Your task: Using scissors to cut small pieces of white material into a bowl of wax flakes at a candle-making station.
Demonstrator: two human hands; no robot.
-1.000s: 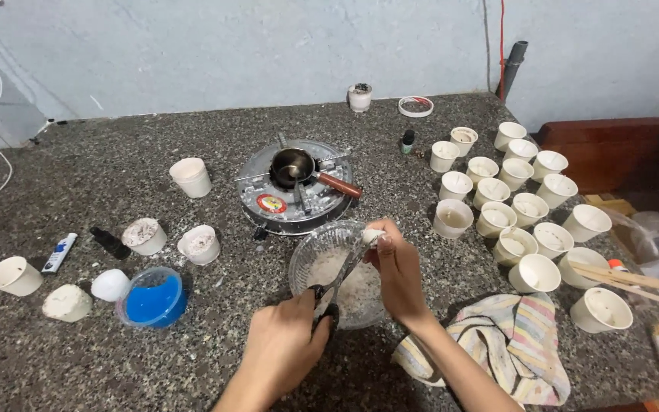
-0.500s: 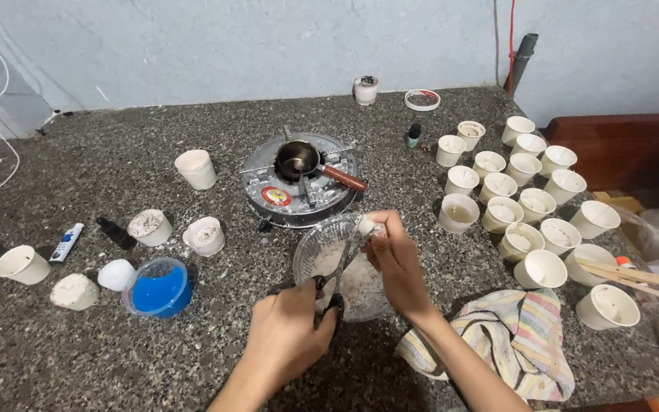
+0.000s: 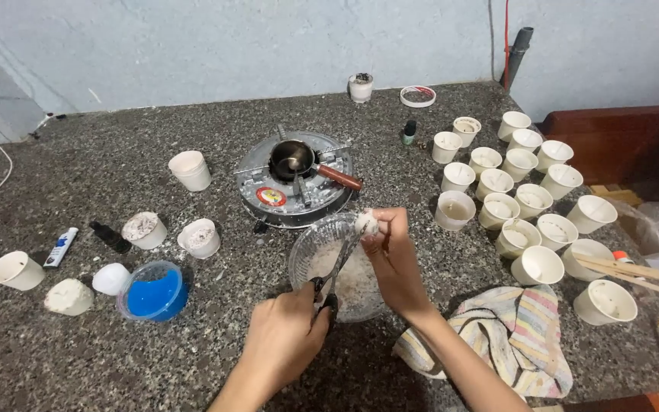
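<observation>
Little has moved: left hand (image 3: 287, 339) grips scissors (image 3: 339, 268) pointing up-right toward the right hand's (image 3: 393, 255) pinched white lump (image 3: 365, 222).

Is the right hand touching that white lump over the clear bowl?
Touching. The head view shows the right hand pinching the white lump between its fingertips, above the clear bowl.

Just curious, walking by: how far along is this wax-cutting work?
Done: white shavings already lie in the clear bowl. In hand: the left hand works scissors on a white lump held by the right hand. Left: another lump lies uncut.
</observation>
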